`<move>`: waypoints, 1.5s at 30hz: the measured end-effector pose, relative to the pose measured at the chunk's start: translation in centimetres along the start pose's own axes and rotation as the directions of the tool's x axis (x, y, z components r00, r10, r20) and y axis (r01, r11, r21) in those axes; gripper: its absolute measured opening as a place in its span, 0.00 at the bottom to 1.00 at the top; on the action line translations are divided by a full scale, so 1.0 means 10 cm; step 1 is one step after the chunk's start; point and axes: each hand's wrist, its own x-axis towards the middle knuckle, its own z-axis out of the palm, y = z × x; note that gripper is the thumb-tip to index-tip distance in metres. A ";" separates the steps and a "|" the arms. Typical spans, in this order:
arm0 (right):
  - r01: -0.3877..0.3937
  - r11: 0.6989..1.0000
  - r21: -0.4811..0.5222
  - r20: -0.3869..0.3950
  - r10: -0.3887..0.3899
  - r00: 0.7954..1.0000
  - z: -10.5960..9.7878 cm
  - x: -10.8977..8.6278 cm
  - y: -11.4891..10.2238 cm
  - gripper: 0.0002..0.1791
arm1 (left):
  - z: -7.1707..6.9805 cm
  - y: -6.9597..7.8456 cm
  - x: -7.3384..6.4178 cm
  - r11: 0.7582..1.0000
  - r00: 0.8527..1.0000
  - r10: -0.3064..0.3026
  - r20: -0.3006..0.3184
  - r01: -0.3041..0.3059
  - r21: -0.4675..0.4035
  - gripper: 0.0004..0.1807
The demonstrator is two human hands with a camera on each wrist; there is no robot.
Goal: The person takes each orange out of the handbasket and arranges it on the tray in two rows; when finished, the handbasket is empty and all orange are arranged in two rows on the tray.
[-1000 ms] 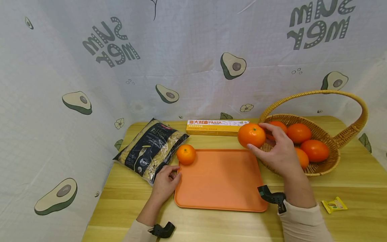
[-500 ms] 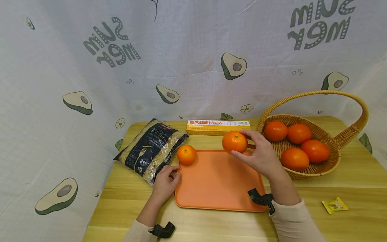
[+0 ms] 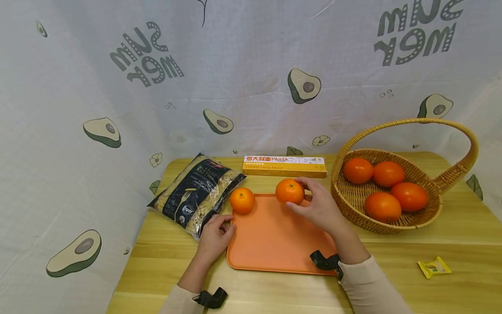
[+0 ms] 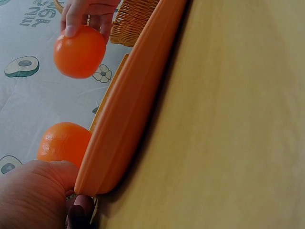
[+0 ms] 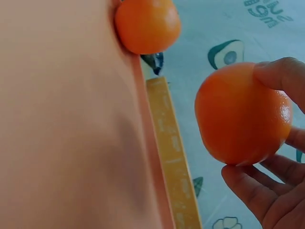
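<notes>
In the head view my right hand [image 3: 315, 205] holds an orange [image 3: 289, 192] with a small green stem mark, raised over the back of the orange tray [image 3: 280, 240]. The right wrist view shows thumb and fingers on opposite sides of this orange [image 5: 243, 114], apart from the tray. A second orange [image 3: 242, 200] rests at the tray's back left corner. My left hand [image 3: 215, 237] grips the tray's left edge; in the left wrist view the hand [image 4: 35, 195] has digits above and below the rim.
At right stands a wicker basket [image 3: 435, 209] with a tall handle, holding several orange-red fruits [image 3: 382, 206]. A black pasta bag [image 3: 196, 192] lies left of the tray, a yellow pasta box [image 3: 284, 166] behind it. A small yellow packet [image 3: 434, 267] lies at front right.
My right hand has carried the orange leftward from beside the basket to over the tray's back part, and slightly lower. My left hand has stayed at the tray's edge.
</notes>
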 end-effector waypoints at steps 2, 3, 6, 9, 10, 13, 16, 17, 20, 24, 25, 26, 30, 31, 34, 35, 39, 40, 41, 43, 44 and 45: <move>0.005 1.000 0.001 0.004 -0.005 1.000 0.05 0.01 0.01 0.39 | 0.00 0.00 0.00 1.000 1.000 0.006 -0.002 -0.006 0.000 0.12; 0.008 1.000 0.006 0.007 -0.008 1.000 0.07 0.01 0.01 0.39 | 0.00 0.00 0.00 1.000 1.000 0.014 -0.004 -0.014 0.003 0.12; 0.005 1.000 0.019 0.026 -0.005 1.000 0.12 0.01 0.01 0.39 | 0.01 -0.01 0.00 0.999 0.999 0.034 -0.013 -0.034 0.004 0.12; -0.013 1.000 -0.002 0.050 0.013 0.999 0.17 0.01 0.02 0.40 | 0.01 -0.02 0.00 0.999 0.999 0.033 -0.011 -0.033 0.005 0.12; -0.019 1.000 -0.023 0.055 0.020 0.998 0.18 0.01 0.03 0.40 | 0.01 -0.02 0.00 1.000 1.000 0.026 -0.008 -0.026 0.002 0.12; -0.030 0.995 -0.096 0.064 0.036 0.997 0.22 0.00 0.04 0.40 | 0.01 -0.02 0.00 1.000 1.000 0.013 -0.001 -0.013 0.000 0.12; -0.028 0.989 -0.144 0.069 0.039 0.997 0.26 0.00 0.06 0.39 | 0.01 -0.02 0.00 1.000 1.000 0.004 0.004 -0.004 0.001 0.13; -0.027 0.989 -0.147 0.070 0.038 0.997 0.28 0.00 0.07 0.39 | 0.01 -0.02 0.00 1.000 1.000 0.004 0.004 -0.004 0.001 0.13; -0.024 0.989 -0.145 0.073 0.035 0.997 0.30 0.00 0.08 0.39 | 0.01 -0.02 -0.01 1.000 1.000 0.004 0.002 -0.004 0.000 0.13; -0.038 0.992 -0.120 0.080 0.048 0.996 0.33 -0.01 0.09 0.39 | 0.01 -0.03 -0.01 1.000 1.000 0.005 0.000 -0.005 -0.005 0.13; -0.044 0.993 -0.113 0.082 0.054 0.995 0.33 -0.01 0.09 0.39 | 0.01 -0.03 -0.01 1.000 1.000 0.004 0.000 -0.004 -0.006 0.13; -0.050 0.993 -0.103 0.084 0.059 0.995 0.33 -0.01 0.09 0.39 | 0.01 -0.03 -0.01 1.000 1.000 0.003 0.000 -0.003 -0.006 0.13; -0.071 0.994 -0.080 0.086 0.078 0.993 0.34 0.00 0.10 0.40 | 0.01 -0.03 -0.01 1.000 1.000 0.007 -0.002 -0.007 -0.002 0.13; -0.073 0.994 -0.080 0.084 0.080 0.993 0.35 0.00 0.10 0.40 | 0.02 -0.03 -0.01 1.000 1.000 0.008 -0.003 -0.008 -0.002 0.12; -0.077 0.994 -0.073 0.080 0.083 0.993 0.36 0.01 0.10 0.41 | 0.01 -0.03 0.00 1.000 1.000 0.007 -0.004 -0.007 -0.004 0.12; -0.078 0.994 -0.071 0.080 0.084 0.993 0.36 0.01 0.10 0.41 | 0.01 -0.03 0.00 1.000 1.000 0.006 -0.003 -0.006 -0.007 0.12; -0.084 0.994 -0.064 0.083 0.089 0.993 0.37 0.00 0.09 0.41 | 0.01 -0.02 -0.01 1.000 1.000 -0.001 0.001 0.001 -0.008 0.12; -0.085 0.994 -0.064 0.086 0.091 0.992 0.37 0.00 0.09 0.41 | 0.01 -0.02 -0.01 1.000 1.000 -0.001 0.001 0.001 -0.009 0.12; -0.086 0.994 -0.064 0.087 0.092 0.992 0.37 0.00 0.09 0.41 | 0.01 -0.03 -0.01 1.000 1.000 0.000 0.001 0.000 -0.009 0.12; -0.088 0.994 -0.065 0.089 0.094 0.992 0.36 0.00 0.09 0.42 | 0.01 -0.02 -0.01 1.000 1.000 0.001 -0.001 -0.001 -0.009 0.12; -0.089 0.994 -0.066 0.091 0.094 0.991 0.36 0.00 0.09 0.42 | 0.01 -0.02 0.00 1.000 1.000 0.002 -0.002 -0.002 -0.009 0.12; -0.089 0.994 -0.069 0.091 0.095 0.991 0.36 0.00 0.09 0.42 | 0.01 -0.02 0.00 1.000 1.000 0.003 -0.002 -0.003 -0.009 0.12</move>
